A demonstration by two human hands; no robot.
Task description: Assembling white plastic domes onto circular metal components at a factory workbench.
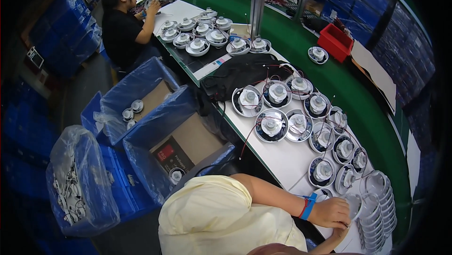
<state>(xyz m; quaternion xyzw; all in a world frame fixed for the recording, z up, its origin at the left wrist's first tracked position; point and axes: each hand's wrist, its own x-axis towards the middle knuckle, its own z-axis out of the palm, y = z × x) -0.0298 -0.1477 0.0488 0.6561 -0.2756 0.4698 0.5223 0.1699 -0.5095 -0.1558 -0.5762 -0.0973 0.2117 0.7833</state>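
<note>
My left hand (332, 212), with a blue and red band at the wrist, is at the near right of the table. Its fingers are curled closed at the rim of a white bowl-shaped cover (354, 205). Just below, my right hand (338, 234) meets the left fingertips; its own fingers are mostly hidden. Right of the hands, nested white bowl-shaped covers (372, 229) form long stacks. Beyond my left hand stand several round white lamp-like units (322, 171) with thin red and black wires. One such unit (323, 193) is partly hidden behind my wrist.
Blue lined bins (141, 163) stand at left, beside a clear bag of small wired parts (70, 184). A black cloth bag (247, 73) lies between two groups of units. A green conveyor (362, 109) runs alongside, carrying a red bin (335, 42). A co-worker (125, 28) sits farther up the table.
</note>
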